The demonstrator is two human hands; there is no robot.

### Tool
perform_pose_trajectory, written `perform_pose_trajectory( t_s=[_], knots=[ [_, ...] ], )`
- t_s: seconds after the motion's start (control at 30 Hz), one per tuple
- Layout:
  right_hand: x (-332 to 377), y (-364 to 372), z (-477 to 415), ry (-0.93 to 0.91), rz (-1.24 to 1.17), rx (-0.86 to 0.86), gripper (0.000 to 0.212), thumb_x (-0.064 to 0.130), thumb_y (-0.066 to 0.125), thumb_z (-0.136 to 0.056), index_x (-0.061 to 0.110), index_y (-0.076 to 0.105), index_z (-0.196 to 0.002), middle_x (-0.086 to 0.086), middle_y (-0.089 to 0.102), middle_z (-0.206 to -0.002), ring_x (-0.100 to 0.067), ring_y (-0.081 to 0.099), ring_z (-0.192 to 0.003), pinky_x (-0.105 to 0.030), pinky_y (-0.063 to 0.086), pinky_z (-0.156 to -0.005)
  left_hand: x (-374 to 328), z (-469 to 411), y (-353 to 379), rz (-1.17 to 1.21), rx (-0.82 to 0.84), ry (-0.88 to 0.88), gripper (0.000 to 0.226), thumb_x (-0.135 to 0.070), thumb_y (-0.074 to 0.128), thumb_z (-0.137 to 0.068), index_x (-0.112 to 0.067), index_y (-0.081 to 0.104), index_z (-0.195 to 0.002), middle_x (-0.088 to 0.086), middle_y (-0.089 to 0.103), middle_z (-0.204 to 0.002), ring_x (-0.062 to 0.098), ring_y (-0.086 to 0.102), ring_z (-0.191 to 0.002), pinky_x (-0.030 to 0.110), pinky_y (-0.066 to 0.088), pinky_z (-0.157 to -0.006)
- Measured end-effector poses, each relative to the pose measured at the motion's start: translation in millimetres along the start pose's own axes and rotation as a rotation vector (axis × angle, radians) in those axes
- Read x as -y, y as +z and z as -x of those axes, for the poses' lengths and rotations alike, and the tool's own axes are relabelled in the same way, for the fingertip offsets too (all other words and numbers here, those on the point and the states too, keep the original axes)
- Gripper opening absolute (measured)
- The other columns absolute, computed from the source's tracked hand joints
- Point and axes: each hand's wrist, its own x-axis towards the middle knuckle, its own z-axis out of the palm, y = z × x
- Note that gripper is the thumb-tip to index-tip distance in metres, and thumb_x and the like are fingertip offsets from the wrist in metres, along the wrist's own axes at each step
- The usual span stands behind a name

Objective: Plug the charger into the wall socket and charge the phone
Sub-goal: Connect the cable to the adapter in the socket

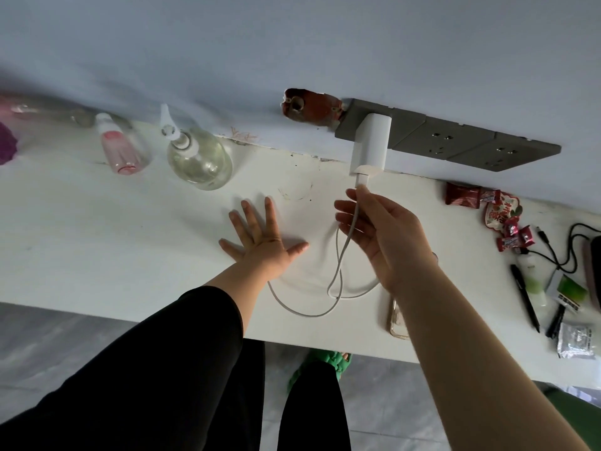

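A white charger block (370, 141) sits plugged into the leftmost outlet of a grey wall socket strip (455, 143). Its white cable (338, 278) hangs from the plug end and loops over the white table (130, 242). My right hand (380, 232) pinches the cable just below the charger's connector, the other fingers spread. Fingers apart, my left hand (263, 239) lies flat on the table to the left, holding nothing. The phone (397, 320), in a clear case, lies near the table's front edge, mostly hidden under my right forearm.
A clear spray bottle (198, 157) and a pink bottle (122, 148) stand at the back left. Red snack packets (497, 209), a black cable (566, 245), pens (525, 297) and small packets lie at the right. A broken hole in the wall (309, 107) is left of the sockets.
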Motion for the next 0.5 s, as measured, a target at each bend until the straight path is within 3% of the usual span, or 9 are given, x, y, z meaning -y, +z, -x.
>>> perform_pose_trajectory(
  t_s=[0.07, 0.13, 0.17, 0.23, 0.3, 0.37, 0.43, 0.5],
  knots=[
    [-1.6, -11.3, 7.8, -0.152, 0.373, -0.123, 0.018, 0.036, 0.065, -0.088, 0.018, 0.07, -0.085, -0.006, 0.073, -0.08, -0.012, 0.066, -0.072, -0.024, 0.055, -0.07, 1.2, 4.1, -2.1, -0.004, 0.008, 0.017, 0.109, -0.075, 0.046, -0.074, -0.043, -0.046, -0.124, 0.003, -0.048, -0.145, 0.031, -0.042, -0.134, 0.071, -0.011, -0.104],
    [-10.0, -19.9, 26.7, -0.42, 0.686, -0.303, 0.018, 0.041, 0.064, -0.087, 0.026, 0.064, -0.076, 0.0, 0.065, -0.069, -0.001, 0.054, -0.06, -0.012, 0.044, -0.06, 4.8, 8.6, -5.3, 0.006, 0.015, 0.05, 0.101, -0.066, 0.047, -0.082, -0.044, -0.036, -0.134, 0.001, -0.046, -0.147, 0.028, -0.04, -0.136, 0.068, -0.008, -0.107],
    [-17.7, -18.7, 40.3, -0.537, 0.759, -0.33, 0.02, 0.041, 0.062, -0.087, 0.026, 0.062, -0.074, 0.003, 0.061, -0.065, -0.001, 0.05, -0.056, -0.01, 0.039, -0.055, 8.5, 10.4, -8.4, 0.014, 0.019, 0.072, 0.095, -0.061, 0.047, -0.085, -0.044, -0.031, -0.137, 0.0, -0.044, -0.148, 0.026, -0.038, -0.138, 0.066, -0.007, -0.109],
    [-43.0, -7.4, 62.6, -0.631, 0.822, -0.22, 0.019, 0.034, 0.061, -0.087, 0.021, 0.064, -0.074, 0.002, 0.06, -0.063, -0.003, 0.049, -0.056, -0.009, 0.036, -0.053, 20.8, 13.4, -15.3, -0.016, 0.015, 0.14, 0.083, -0.054, 0.043, -0.091, -0.044, -0.02, -0.143, 0.0, -0.037, -0.152, 0.024, -0.032, -0.141, 0.06, -0.005, -0.113],
    [-77.7, 7.3, 69.1, -0.538, 0.907, -0.009, 0.011, 0.025, 0.06, -0.089, 0.022, 0.071, -0.088, 0.006, 0.068, -0.075, -0.003, 0.056, -0.065, -0.01, 0.04, -0.06, 39.5, 17.0, -19.0, -0.131, -0.024, 0.231, 0.073, -0.049, 0.037, -0.095, -0.04, -0.014, -0.146, 0.001, -0.029, -0.156, 0.023, -0.025, -0.144, 0.055, -0.005, -0.116],
    [-109.8, 21.9, 62.6, -0.312, 1.013, 0.128, 0.025, 0.019, 0.054, -0.093, 0.025, 0.068, -0.113, 0.006, 0.072, -0.1, -0.004, 0.062, -0.086, -0.009, 0.044, -0.075, 60.6, 21.7, -17.2, -0.22, -0.07, 0.26, 0.069, -0.05, 0.031, -0.095, -0.04, -0.017, -0.145, -0.002, -0.03, -0.156, 0.02, -0.025, -0.144, 0.055, -0.008, -0.115],
    [-136.1, 29.1, 46.6, -0.143, 1.073, 0.146, 0.036, 0.019, 0.051, -0.094, 0.024, 0.056, -0.13, 0.003, 0.066, -0.119, -0.009, 0.059, -0.108, -0.017, 0.043, -0.089, 77.5, 25.1, -12.3, -0.244, -0.097, 0.233, 0.069, -0.056, 0.025, -0.094, -0.045, -0.023, -0.141, -0.009, -0.039, -0.148, 0.017, -0.03, -0.141, 0.059, -0.011, -0.113],
    [-154.2, 34.2, 31.3, -0.017, 1.137, 0.158, 0.046, 0.023, 0.054, -0.092, 0.022, 0.046, -0.137, 0.0, 0.06, -0.125, -0.017, 0.054, -0.117, -0.026, 0.041, -0.095, 87.6, 25.0, -7.5, -0.244, -0.118, 0.24, 0.068, -0.06, 0.022, -0.092, -0.048, -0.026, -0.138, -0.013, -0.042, -0.143, 0.017, -0.031, -0.141, 0.061, -0.01, -0.111]
  ],
)
